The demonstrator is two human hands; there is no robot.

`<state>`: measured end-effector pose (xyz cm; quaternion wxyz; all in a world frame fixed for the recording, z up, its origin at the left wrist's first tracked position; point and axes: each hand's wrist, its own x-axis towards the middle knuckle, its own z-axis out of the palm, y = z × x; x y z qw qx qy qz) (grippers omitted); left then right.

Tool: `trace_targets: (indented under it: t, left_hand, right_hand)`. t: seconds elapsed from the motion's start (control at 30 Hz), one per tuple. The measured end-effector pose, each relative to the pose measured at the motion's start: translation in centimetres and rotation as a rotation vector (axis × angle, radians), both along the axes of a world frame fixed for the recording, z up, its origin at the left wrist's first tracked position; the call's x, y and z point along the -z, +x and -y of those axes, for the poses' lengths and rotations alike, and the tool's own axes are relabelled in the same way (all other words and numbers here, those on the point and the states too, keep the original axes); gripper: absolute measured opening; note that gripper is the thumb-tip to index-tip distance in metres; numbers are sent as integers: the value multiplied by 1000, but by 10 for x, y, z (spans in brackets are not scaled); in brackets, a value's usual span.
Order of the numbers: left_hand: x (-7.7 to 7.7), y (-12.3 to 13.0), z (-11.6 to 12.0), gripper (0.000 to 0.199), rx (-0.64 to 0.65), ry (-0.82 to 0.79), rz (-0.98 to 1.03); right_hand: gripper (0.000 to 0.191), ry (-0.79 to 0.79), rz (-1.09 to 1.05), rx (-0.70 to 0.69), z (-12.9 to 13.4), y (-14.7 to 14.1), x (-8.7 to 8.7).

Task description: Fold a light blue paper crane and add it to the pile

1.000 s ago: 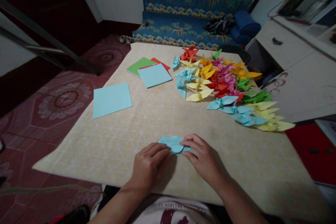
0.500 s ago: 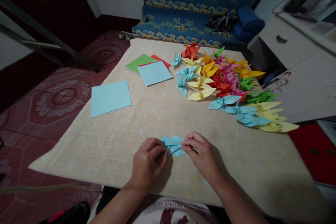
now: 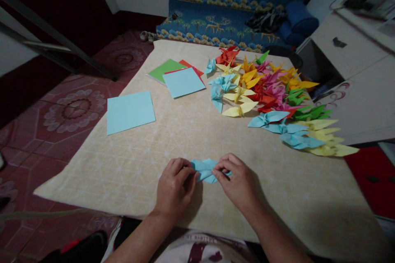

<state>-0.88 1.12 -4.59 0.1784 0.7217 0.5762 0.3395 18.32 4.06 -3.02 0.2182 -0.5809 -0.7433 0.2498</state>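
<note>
A partly folded light-blue origami paper (image 3: 206, 169) lies low over the near part of the table, between my two hands. My left hand (image 3: 176, 185) pinches its left end, thumb and fingers closed together. At the right end, my right hand (image 3: 236, 176) grips the paper between thumb and fingertips. Creases and several layers show in the middle of the paper; both ends are partly covered by my fingers. A flat light-blue sheet (image 3: 131, 112) rests farther off to the left.
The table has a cream patterned cloth (image 3: 129, 164). Toward the back lie a light-blue sheet (image 3: 184, 83), a green sheet (image 3: 165, 70) and red paper. Many folded paper cranes (image 3: 268, 86) crowd the right side. Beyond stands a blue covered sofa (image 3: 210, 26); a white cabinet (image 3: 348, 61) is at right.
The view has shifted slightly. Both hands keep hold of the folded paper in nearly the same place; the right fingers have drawn closer together on its right end.
</note>
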Motion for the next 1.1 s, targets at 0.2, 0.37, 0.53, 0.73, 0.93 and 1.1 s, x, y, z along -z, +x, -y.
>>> trace_targets:
  t: [0.2,0.37,0.53,0.73,0.93,1.1]
  left_hand:
    - [0,1,0,8,-6,24,-16]
    - [0,2,0,8,-17,33,-22]
    - [1,3,0,7,-19,41,-28]
    - [2,4,0,7,-21,55,-32]
    - [2,5,0,8,-26,60,-30]
    - [2,4,0,7,-41,62,-33]
  right_hand:
    - [7,-14,1,-9,-1,1,0]
    - [7,-33,-10,-7,-1,2,1]
    - [8,-27,-12,4,-2,-2,-1]
    - [10,-40,60,24,-3,-3,-3]
    - [12,4,138,26,-3,-7,-3]
    - [19,44,234,40,-4,-16,-10]
